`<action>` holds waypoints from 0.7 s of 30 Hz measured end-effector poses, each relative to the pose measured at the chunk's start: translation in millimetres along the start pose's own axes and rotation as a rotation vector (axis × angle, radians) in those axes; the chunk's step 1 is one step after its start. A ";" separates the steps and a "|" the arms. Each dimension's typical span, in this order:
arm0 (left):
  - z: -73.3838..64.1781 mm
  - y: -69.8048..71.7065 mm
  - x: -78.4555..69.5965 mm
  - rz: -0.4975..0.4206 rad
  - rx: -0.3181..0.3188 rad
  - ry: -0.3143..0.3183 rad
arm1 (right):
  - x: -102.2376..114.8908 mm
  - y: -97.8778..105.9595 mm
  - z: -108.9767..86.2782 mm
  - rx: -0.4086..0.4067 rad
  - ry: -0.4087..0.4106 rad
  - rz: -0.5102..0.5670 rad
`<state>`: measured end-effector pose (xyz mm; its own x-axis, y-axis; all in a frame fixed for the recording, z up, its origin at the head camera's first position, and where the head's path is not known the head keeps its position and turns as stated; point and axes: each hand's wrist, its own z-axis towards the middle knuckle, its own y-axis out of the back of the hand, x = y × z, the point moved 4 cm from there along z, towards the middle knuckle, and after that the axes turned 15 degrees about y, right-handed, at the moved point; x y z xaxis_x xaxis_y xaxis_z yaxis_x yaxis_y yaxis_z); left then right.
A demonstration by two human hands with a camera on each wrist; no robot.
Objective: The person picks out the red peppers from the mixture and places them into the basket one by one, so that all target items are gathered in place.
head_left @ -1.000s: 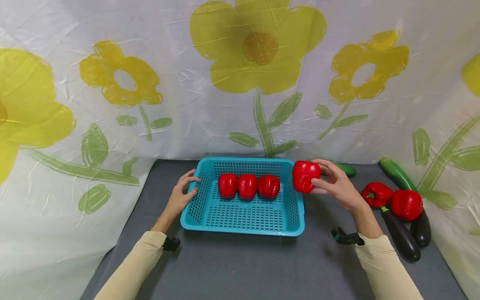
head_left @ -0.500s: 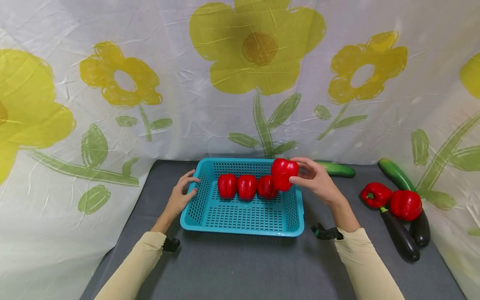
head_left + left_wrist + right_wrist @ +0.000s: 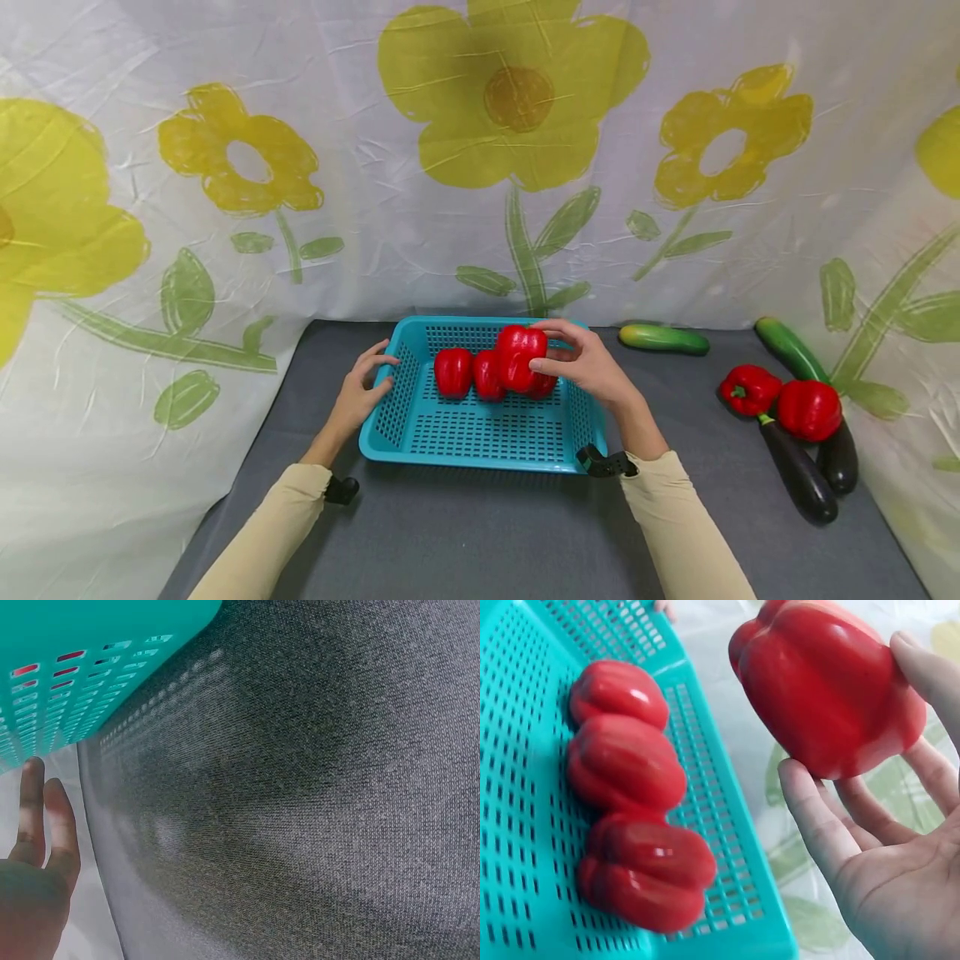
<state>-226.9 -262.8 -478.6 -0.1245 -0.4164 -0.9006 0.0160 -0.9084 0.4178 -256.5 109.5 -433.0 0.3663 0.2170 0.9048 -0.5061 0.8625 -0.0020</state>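
Observation:
In the head view my right hand (image 3: 596, 371) holds a red bell pepper (image 3: 519, 358) above the blue-green plastic basket (image 3: 465, 462), thumb on one side and fingers on the other. The right wrist view shows this held pepper (image 3: 829, 690) lifted clear of the others. Three more red bell peppers stand in a row inside the basket: a left one (image 3: 453, 372), a middle one (image 3: 487, 377) and a right one (image 3: 649, 870), which the held pepper partly covers in the head view. My left hand (image 3: 355, 408) rests loosely spread fingers at the basket's left rim.
On the right of the grey table (image 3: 465, 542) lie two red bell peppers (image 3: 810, 410), two eggplants (image 3: 798, 471) and a cucumber (image 3: 791, 350). Another cucumber (image 3: 663, 339) lies behind the basket's right end. A flowered cloth (image 3: 375, 225) hangs along the back.
My right hand has carried the red bell pepper leftward, from beyond the basket's right rim to above the row. The left hand and the basket have stayed in place.

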 end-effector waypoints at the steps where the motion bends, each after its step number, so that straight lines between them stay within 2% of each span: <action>1: 0.2 0.0 0.8 -0.004 0.002 0.002 | -1.4 -2.9 1.2 0.000 -0.010 0.016; 12: 0.6 -0.3 2.7 0.006 -0.008 -0.052 | -8.8 -31.2 14.3 0.060 -0.014 -0.002; 21: -1.6 0.2 -2.5 -0.004 -0.001 -0.032 | -23.0 -48.9 20.8 0.085 -0.065 -0.009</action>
<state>-225.0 -262.1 -476.5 -0.1562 -0.4110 -0.8981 0.0162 -0.9103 0.4137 -256.4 52.8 -444.9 0.3208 0.1766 0.9306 -0.5687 0.8215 0.0401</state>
